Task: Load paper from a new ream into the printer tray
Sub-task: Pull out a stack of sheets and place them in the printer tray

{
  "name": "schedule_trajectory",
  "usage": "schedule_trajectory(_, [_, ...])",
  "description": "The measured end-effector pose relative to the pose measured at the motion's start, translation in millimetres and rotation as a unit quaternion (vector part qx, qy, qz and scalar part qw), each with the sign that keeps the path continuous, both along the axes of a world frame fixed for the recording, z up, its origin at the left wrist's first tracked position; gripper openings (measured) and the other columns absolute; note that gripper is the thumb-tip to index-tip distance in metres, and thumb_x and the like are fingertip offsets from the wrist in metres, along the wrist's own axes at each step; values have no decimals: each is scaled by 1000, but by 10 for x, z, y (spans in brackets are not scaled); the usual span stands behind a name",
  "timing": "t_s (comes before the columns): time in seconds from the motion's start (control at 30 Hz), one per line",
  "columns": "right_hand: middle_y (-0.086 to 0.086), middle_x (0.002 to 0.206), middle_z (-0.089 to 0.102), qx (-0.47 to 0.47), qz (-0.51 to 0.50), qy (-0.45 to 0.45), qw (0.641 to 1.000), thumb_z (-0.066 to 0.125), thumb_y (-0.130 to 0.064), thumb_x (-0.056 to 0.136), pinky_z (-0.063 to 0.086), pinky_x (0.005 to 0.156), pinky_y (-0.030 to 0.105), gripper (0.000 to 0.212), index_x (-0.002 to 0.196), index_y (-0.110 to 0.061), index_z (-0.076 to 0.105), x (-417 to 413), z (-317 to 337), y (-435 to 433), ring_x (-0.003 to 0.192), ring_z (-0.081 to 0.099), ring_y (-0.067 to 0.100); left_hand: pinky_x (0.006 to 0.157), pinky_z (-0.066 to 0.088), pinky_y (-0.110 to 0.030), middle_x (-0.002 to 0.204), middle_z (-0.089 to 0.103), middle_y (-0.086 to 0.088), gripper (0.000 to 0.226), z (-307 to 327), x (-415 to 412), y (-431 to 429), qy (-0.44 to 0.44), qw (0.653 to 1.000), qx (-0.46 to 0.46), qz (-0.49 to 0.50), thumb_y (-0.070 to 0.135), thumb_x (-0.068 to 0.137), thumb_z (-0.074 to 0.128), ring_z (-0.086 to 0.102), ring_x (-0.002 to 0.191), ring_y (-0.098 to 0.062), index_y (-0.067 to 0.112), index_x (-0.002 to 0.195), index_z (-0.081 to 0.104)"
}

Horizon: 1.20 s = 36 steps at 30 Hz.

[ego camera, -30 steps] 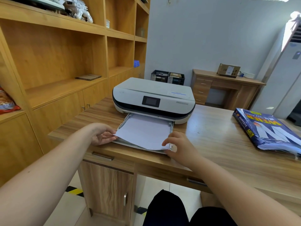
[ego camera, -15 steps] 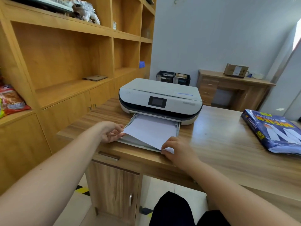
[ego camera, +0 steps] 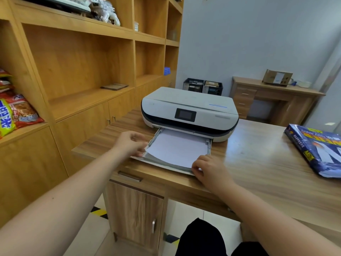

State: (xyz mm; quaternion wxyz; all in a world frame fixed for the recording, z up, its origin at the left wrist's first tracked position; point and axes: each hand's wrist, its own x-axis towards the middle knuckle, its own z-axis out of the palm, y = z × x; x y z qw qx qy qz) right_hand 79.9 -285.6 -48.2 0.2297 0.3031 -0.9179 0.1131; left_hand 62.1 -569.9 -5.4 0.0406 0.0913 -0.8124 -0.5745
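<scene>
A white printer (ego camera: 190,109) stands on the wooden desk (ego camera: 258,163). Its grey paper tray (ego camera: 160,164) is pulled out toward me. A stack of white paper (ego camera: 177,148) lies in the tray, its near edge raised a little above the tray floor. My left hand (ego camera: 131,145) pinches the stack's near left corner. My right hand (ego camera: 206,168) grips the near right corner, fingers curled over the edge. The opened blue ream wrapper (ego camera: 317,146) lies on the desk at the far right, away from both hands.
A wooden shelf unit (ego camera: 83,74) with cupboards runs along the left, snack bags (ego camera: 14,113) on its low shelf. Behind the printer are two black crates (ego camera: 203,85) and a small desk (ego camera: 273,97) with a cardboard box. A drawer and cupboard door sit below the tray.
The paper stack has slid deeper into the tray toward the printer, with both hands following its near corners. My view has shifted left and closer.
</scene>
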Motion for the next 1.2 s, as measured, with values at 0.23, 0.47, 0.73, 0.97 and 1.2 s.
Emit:
schedule_trajectory(0.23, [3, 79, 69, -8, -9, -2, 1000, 72, -11, 81, 48, 66, 35, 3, 79, -13, 72, -132, -15, 3, 73, 60, 25, 87, 47, -29, 102, 66, 17, 25, -180, -5, 212, 129, 922, -330, -159, 41, 79, 75, 54, 100, -3, 32, 103, 74])
schedule_trajectory(0.47, [0, 80, 69, -36, 1, -17, 999, 73, -14, 81, 50, 68, 34, 1, 81, -15, 73, -215, -12, 5, 74, 59, 21, 81, 55, -33, 93, 71, 17, 23, -283, -183, 214, 82, 939, -298, -151, 45, 71, 81, 63, 88, 0, 34, 91, 75])
schedule_trajectory(0.73, [-6, 90, 66, -53, 11, -95, 994, 66, -23, 89, 34, 69, 15, 11, 90, -18, 75, -283, 51, 52, 78, 46, 6, 80, 55, -31, 93, 69, 15, 19, -308, -253, 236, 99, 934, -307, -155, 37, 76, 79, 61, 87, -2, 33, 93, 74])
schedule_trajectory(0.97, [-11, 94, 61, -54, 67, -185, 979, 64, -34, 89, 40, 77, 14, 18, 99, -24, 75, -377, 58, 265, 91, 50, 6, 72, 47, -17, 91, 71, 14, 15, -222, -356, 231, 90, 956, -221, -171, 36, 83, 73, 63, 86, 0, 28, 96, 74])
schedule_trajectory(1.2, [-11, 94, 63, -352, -99, -213, 906, 46, 4, 87, 44, 75, 16, 36, 99, -23, 65, -597, 76, 434, 93, 57, 9, 101, 44, -39, 109, 71, 3, 32, -304, -726, 79, 79, 996, 29, -29, 28, 96, 40, 59, 111, -15, 23, 104, 71])
